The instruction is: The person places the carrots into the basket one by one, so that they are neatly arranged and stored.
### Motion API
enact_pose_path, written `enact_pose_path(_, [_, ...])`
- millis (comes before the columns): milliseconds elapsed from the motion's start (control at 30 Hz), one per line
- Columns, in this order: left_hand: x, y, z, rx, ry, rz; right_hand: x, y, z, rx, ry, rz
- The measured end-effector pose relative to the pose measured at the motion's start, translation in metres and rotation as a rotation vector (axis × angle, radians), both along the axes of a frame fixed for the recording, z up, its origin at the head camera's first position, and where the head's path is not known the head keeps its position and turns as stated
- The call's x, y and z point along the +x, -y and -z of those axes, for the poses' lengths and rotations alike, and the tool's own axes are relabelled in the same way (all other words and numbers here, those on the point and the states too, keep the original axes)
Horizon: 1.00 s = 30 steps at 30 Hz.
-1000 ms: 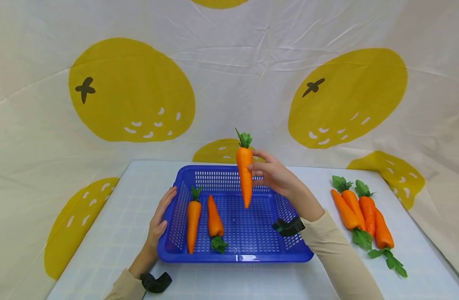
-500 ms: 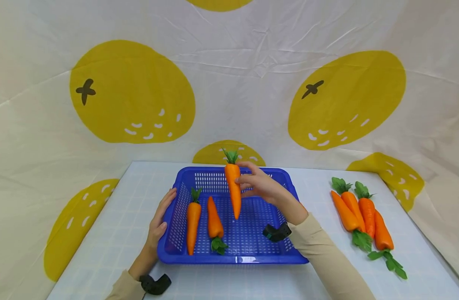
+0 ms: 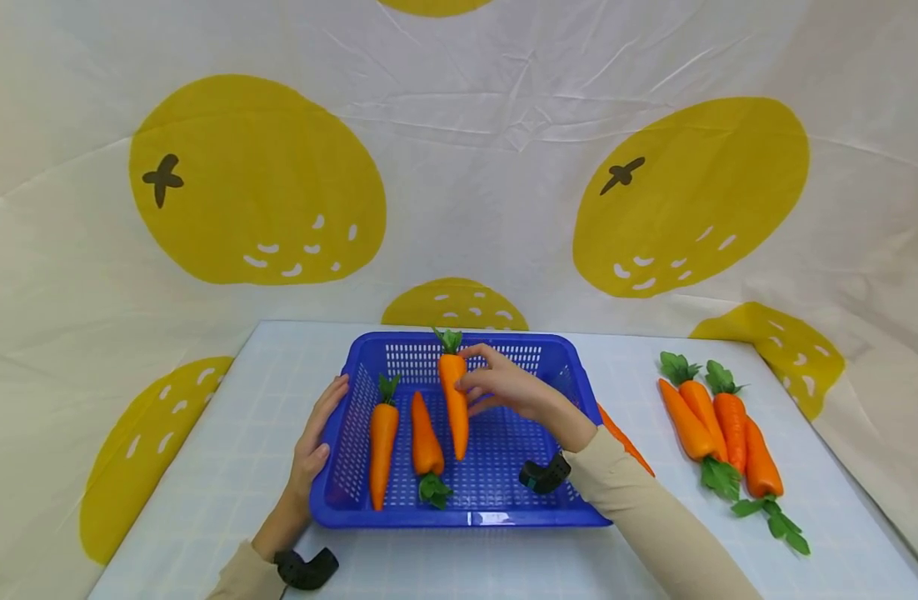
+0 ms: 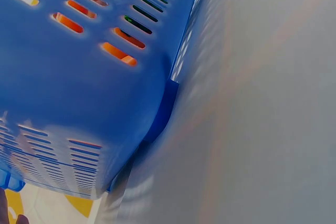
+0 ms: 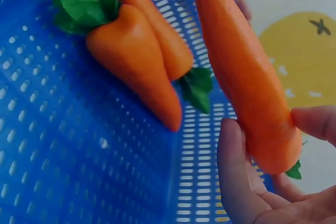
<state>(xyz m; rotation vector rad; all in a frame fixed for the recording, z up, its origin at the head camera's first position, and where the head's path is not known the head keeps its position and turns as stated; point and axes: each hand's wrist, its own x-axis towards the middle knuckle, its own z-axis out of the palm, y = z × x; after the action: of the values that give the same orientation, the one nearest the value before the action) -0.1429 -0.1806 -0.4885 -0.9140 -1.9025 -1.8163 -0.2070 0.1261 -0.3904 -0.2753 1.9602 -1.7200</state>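
My right hand (image 3: 504, 387) holds an orange carrot (image 3: 455, 408) by its thick upper part, leafy end up and tip pointing down, inside the blue plastic basket (image 3: 534, 519). In the right wrist view, thumb and fingers pinch this carrot (image 5: 247, 77) near its leafy end. Two more carrots lie on the basket floor at the left: one (image 3: 382, 454) with leaves toward the back, the other (image 3: 426, 446) with leaves toward the front. My left hand (image 3: 314, 442) rests against the basket's left side, fingers extended along it. The left wrist view shows mostly the basket's outer wall (image 4: 79, 93).
Several carrots (image 3: 729, 433) lie bunched on the table (image 3: 204, 467) to the right. Another carrot (image 3: 627, 442) lies beside the basket's right side, partly hidden by the right forearm. A fruit-printed cloth (image 3: 474, 167) hangs behind the table.
My right hand has moved the carrot left and down into the basket, beside the two lying there. A carrot behind the right forearm has come into view. The left hand stays on the basket.
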Motion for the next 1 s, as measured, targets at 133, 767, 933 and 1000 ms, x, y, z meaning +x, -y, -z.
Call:
enact_pose_path(133, [-0.001, 0.000, -0.001, 0.013, -0.019, 0.002, 0.000, 0.002, 0.005, 0.023, -0.005, -0.016])
enact_pose_path(767, [0.001, 0.000, 0.000, 0.008, 0.005, 0.006, 0.004, 0.008, 0.024, 0.227, -0.022, -0.091])
enact_pose_path(933, [0.000, 0.000, 0.000, 0.012, 0.010, 0.007, 0.004, 0.010, 0.029, 0.252, 0.001, -0.075])
enact_pose_path(1000, [0.000, 0.000, -0.001, 0.018, 0.004, 0.011, 0.004, 0.010, 0.030, 0.257, 0.006, -0.066])
